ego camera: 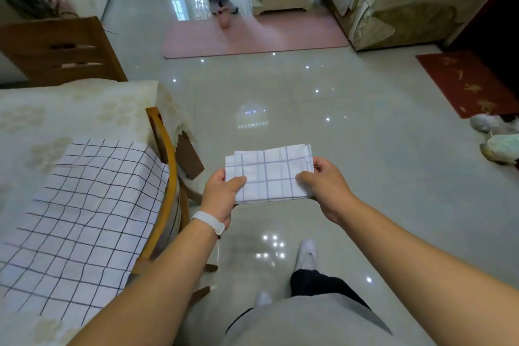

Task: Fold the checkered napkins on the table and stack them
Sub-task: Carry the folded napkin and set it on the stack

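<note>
While a second checkered napkin (81, 216) lies spread on the table (42, 118), the left hand (222, 194) and right hand (323, 185) pinch the ends of a folded napkin (269, 174) held over the floor; setting it down likely follows.

The folded napkin (269, 174) is thin, matt cloth. The bigger napkin (84, 219) on the desk (70, 109) is wrinkly cloth too. The chair (172, 177) is smooth wood. The floor (379, 149) is shiny tile. The pink rug (280, 36) looks dull.
</note>
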### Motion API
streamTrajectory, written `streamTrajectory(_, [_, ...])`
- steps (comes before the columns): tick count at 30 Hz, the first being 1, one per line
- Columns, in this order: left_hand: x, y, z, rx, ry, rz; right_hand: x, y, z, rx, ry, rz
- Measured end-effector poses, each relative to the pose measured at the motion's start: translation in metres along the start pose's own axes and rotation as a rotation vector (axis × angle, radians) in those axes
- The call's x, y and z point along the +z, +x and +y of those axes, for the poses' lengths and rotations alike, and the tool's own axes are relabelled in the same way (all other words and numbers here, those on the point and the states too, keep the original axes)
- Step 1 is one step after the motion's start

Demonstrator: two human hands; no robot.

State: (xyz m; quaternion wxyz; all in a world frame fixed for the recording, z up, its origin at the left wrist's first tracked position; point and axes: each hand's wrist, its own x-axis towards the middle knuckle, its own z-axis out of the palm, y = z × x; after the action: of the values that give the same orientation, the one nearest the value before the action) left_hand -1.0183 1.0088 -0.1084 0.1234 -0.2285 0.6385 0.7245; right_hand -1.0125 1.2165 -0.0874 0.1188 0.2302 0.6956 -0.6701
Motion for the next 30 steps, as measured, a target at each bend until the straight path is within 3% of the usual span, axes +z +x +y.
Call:
streamTrajectory(17, [0.064,0.166,0.099,-0.092,0.025,0.242,0.016,0.231,-0.101,0.036,-0.071,-0.22])
streamTrajectory(30, [0.08,0.27,0.173,0.016,-0.03,0.371,0.058,0.355,-0.194,-0.023,-0.155,-0.325])
